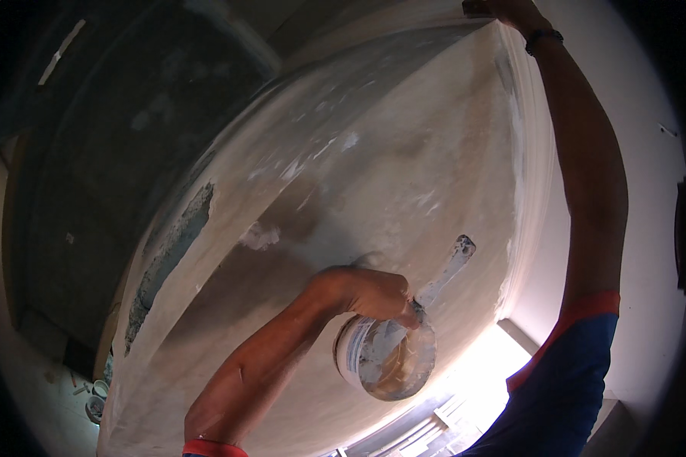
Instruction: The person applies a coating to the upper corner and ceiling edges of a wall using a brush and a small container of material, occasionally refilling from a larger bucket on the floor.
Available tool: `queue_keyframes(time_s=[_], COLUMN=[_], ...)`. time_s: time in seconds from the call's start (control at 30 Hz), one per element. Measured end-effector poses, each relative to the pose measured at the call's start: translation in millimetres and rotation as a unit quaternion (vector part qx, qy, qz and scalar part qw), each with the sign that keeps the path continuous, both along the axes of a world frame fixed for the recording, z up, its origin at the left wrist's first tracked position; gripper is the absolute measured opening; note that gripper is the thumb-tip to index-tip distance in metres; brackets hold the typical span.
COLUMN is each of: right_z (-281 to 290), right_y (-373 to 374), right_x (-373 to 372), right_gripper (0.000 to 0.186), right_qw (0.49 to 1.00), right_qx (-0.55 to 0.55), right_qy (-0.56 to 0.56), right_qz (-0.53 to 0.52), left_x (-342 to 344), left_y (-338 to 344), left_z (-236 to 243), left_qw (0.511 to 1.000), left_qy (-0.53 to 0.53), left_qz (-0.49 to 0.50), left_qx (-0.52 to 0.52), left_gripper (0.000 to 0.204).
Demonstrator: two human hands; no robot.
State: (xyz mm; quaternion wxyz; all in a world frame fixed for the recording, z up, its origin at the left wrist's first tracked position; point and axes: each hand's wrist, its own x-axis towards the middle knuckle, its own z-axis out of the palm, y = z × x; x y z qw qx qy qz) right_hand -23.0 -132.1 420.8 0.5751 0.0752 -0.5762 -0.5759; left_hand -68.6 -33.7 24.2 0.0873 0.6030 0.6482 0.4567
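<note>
My left hand (pixel 385 295) is closed over the rim of a round plastic tub (pixel 348 352), which is tilted and smeared inside with pale putty. A putty-caked scraper (pixel 448 268) sticks out past the same hand, pinned at the rim. High at the top edge, my right hand (pixel 514 14) reaches to the upper end of the wall's corner, gripping a dark flat tool (pixel 477 9), probably a putty knife blade, cut off by the frame. A dark band circles that wrist. Patchy, skim-coated wall (pixel 389 183) lies behind both hands.
A rough gap (pixel 171 263) exposes grey-green masonry along the wall's left side. Light pours through a window (pixel 480 373) at lower right. Small containers (pixel 96 404) stand on the floor at lower left. A pale wall (pixel 648 91) rises beyond my right arm.
</note>
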Motion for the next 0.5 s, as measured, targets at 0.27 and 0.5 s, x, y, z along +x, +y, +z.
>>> queue_keyframes(time_s=[0.27,0.5], right_z=[39,-29], right_y=[6,-2], right_x=[-6,21], right_gripper=[0.046,0.044], right_qw=[0.998,0.999], right_qx=[0.03,0.021], right_qy=[0.029,0.037], right_qz=[-0.052,0.034], left_x=[-1,-4], left_y=[6,4], left_z=[1,-8], left_qw=[1.0,1.0], left_qy=[0.019,0.003], left_qz=[0.0,0.023], left_qx=[0.01,0.021], left_gripper=[0.05,0.051])
